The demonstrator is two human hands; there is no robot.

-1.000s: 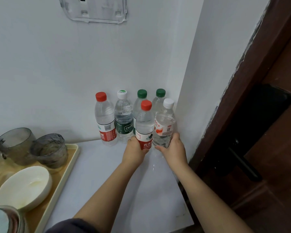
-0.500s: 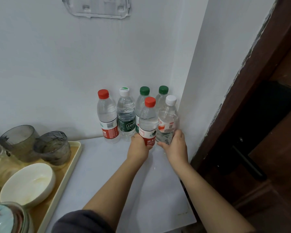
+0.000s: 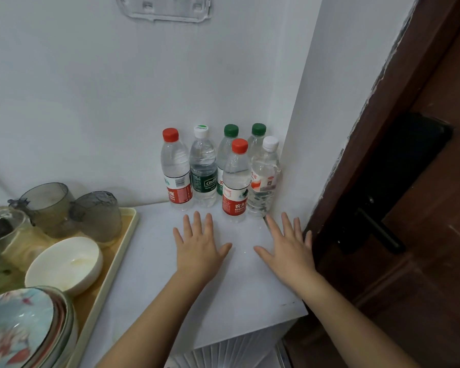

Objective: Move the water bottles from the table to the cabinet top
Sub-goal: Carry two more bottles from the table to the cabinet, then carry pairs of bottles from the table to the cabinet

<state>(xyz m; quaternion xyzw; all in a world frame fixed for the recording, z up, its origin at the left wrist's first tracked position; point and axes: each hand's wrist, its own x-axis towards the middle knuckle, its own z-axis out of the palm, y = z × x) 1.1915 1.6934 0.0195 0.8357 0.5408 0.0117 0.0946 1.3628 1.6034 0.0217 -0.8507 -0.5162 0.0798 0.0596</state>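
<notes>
Head camera looks steeply down, close above the white cabinet top (image 3: 149,261).

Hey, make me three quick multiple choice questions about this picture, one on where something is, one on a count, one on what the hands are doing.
1. Where do the water bottles stand?
A. in the tray
B. in the wall corner of the white top
C. on the floor

2. How many bottles have red caps?
A. one
B. two
C. four

3. What state are the hands in?
A. both open, holding nothing
B. each gripping a bottle
C. left one holding a bowl

Answers: 1 B, they cluster against both walls. 2 B, one at the row's left, one in front. 3 A, left hand and right hand are spread flat, short of the bottles.
</notes>
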